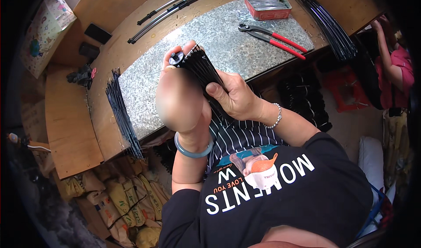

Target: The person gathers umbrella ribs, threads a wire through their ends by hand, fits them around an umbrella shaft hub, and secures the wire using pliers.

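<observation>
My right hand (234, 96) is wrapped round a bundle of thin black metal ribs (204, 68), with the thumb pressed along its near side. The ribs look like umbrella ribs and slant up and left over the stone slab. At their upper end my left hand (184, 94) is closed on a small black round fitting (176, 58) with a pale rim. Part of the left hand is blurred, and its fingertips reach behind the rib ends. A thin wire (202, 38) sticks up beside those ends. The lower end of the bundle is hidden by my right hand.
The speckled grey slab (144, 85) lies on a wooden table. Red-handled pliers (280, 41) and a red tin (268, 14) of thin wires sit at the back right. Black ribs lie left (118, 112) and far right (326, 26); metal shafts (169, 13) lie behind. Another person (397, 68) is at right.
</observation>
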Motion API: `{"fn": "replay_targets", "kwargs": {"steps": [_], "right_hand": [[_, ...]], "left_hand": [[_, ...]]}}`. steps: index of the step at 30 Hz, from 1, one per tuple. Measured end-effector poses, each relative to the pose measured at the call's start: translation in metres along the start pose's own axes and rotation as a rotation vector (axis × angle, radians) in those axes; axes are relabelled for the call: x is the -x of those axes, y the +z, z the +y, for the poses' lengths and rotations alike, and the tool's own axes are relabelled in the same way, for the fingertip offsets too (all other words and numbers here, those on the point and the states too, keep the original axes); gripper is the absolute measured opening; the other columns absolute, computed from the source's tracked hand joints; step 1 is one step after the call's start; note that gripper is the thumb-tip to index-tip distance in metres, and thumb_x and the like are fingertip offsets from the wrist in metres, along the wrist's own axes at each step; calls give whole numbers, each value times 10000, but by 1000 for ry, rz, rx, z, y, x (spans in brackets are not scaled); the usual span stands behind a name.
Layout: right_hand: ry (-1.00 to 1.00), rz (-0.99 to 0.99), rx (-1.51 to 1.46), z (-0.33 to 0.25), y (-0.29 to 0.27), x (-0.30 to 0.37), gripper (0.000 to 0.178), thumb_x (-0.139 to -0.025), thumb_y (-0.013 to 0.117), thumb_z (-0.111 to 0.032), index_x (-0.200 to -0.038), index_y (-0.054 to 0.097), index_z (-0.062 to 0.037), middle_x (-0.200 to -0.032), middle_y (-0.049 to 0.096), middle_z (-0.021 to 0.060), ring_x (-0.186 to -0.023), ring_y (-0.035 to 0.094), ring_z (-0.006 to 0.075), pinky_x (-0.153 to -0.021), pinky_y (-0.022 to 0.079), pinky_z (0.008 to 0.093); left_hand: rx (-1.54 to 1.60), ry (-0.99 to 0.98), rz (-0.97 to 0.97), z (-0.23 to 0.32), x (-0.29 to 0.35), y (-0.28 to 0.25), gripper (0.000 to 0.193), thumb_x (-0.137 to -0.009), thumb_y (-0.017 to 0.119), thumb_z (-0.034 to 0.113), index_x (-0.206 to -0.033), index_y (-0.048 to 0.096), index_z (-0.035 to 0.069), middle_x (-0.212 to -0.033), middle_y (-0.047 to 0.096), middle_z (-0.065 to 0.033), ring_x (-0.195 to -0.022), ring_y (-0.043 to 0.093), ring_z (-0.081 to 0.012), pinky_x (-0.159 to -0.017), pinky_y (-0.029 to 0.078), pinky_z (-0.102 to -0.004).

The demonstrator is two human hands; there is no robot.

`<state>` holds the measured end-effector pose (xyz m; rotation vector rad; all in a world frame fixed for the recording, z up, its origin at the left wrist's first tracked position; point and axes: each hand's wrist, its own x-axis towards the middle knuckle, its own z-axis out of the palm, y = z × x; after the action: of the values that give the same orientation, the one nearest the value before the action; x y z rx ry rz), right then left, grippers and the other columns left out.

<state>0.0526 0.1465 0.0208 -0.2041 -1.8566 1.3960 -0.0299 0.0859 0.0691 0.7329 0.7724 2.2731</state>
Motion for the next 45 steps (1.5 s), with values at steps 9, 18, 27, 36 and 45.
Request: {"fn": "replay_targets", "kwargs": {"steps": [9, 18, 27, 36, 45], "right_hand": [[-89, 87, 88, 4, 3, 2, 331, -900, 523, -330, -969, 474, -10, -712, 554, 182, -639, 579, 375, -547, 445, 393], [-150, 221, 237, 3, 5, 6, 300, -891, 537, -304, -974, 482, -22, -718, 575, 179, -641, 600, 374, -512, 474, 393], [-150, 111, 165, 4, -5, 4, 191, -913, 482, -203, -949, 462, -16, -661, 550, 183, -611, 580, 382, -489, 446, 412], [-154, 116, 195, 9, -4, -2, 182, -908, 485, -188, -861, 457, -15, -632, 524, 190, -568, 553, 394, -463, 424, 424], [-233, 156, 285, 1, -6, -3, 198, -887, 535, -196, -833, 468, -18, -621, 525, 175, -558, 565, 371, -453, 437, 400]], "left_hand": [[-7, -139, -50, 3, -14, -11, 339, -951, 451, 214, -1186, 466, -29, -1071, 584, -144, -937, 593, -173, -813, 495, -276], [-619, 281, 112, -11, 0, 12, 325, -942, 485, 192, -1149, 527, -55, -974, 615, -104, -833, 593, -103, -723, 501, -223], [-593, 277, 85, -17, 3, 7, 335, -940, 488, 205, -1139, 534, -61, -961, 620, -119, -814, 603, -119, -719, 510, -244], [-506, 270, 47, -12, 0, -2, 300, -934, 491, 175, -1124, 530, -55, -941, 623, -114, -815, 606, -120, -734, 512, -241], [-372, 248, 96, -15, 3, 5, 302, -929, 498, 156, -1152, 514, -47, -926, 624, -102, -817, 602, -110, -732, 515, -232]]}}
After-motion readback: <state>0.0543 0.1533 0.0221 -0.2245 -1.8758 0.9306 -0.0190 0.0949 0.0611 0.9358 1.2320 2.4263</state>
